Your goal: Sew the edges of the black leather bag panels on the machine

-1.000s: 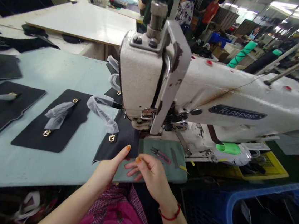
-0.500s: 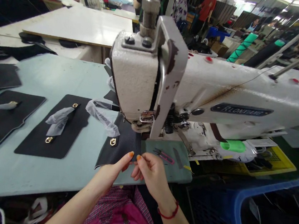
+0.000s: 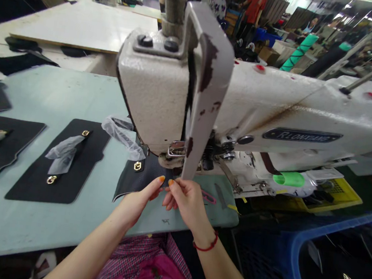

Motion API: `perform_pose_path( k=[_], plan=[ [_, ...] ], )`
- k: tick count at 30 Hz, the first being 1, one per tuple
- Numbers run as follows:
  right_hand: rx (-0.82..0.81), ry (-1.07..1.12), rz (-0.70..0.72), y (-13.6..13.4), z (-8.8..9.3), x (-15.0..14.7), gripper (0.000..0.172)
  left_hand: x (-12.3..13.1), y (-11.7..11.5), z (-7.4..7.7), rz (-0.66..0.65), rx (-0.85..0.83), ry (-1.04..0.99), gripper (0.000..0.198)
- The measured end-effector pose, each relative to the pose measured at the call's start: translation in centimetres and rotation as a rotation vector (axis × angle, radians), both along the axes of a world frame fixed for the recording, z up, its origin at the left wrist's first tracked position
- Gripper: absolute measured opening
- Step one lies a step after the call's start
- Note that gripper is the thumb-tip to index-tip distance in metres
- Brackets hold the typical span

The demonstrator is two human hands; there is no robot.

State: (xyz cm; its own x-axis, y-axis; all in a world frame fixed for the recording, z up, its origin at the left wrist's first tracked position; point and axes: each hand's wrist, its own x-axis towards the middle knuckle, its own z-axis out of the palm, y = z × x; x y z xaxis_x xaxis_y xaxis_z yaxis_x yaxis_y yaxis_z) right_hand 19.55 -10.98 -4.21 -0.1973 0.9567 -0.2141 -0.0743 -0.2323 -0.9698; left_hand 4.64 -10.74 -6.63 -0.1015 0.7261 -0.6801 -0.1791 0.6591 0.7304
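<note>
A black leather panel (image 3: 136,179) with a gold buckle and a plastic-wrapped strap lies under the head of a white sewing machine (image 3: 184,94). My left hand (image 3: 140,199) pinches the panel's near edge, thumb on top. My right hand (image 3: 187,200) is closed in a pinch right beside it, thumb tip against the left thumb, just below the presser foot. What the right fingers grip is too small to make out. A red cord circles my right wrist.
More black panels (image 3: 59,163) with gold buckles lie on the pale blue table (image 3: 22,219) to the left. Pink thread snips (image 3: 209,199) rest on the machine bed. A blue crate (image 3: 323,262) stands at the right. Other people work at the back.
Both hands have slid forward along the panel toward the needle. My head has leaned closer, so the machine head looms larger.
</note>
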Motion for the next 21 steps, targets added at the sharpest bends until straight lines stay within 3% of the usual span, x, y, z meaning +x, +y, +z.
perform_pose_path(
  k=[5, 11, 21],
  plan=[
    [0.014, -0.002, -0.022, 1.2, -0.1, -0.3, 0.035, 0.0, 1.3, 0.3, 0.016, 0.071, -0.015, 0.05],
    [0.01, 0.029, -0.027, 1.4, -0.5, -0.5, 0.035, -0.5, 2.9, 0.1, -0.078, 0.269, -0.014, 0.048],
    [-0.186, -0.019, 0.095, -2.2, -4.8, -0.7, 0.033, -0.8, 4.8, -0.1, -0.052, 0.329, 0.073, 0.035]
  ],
)
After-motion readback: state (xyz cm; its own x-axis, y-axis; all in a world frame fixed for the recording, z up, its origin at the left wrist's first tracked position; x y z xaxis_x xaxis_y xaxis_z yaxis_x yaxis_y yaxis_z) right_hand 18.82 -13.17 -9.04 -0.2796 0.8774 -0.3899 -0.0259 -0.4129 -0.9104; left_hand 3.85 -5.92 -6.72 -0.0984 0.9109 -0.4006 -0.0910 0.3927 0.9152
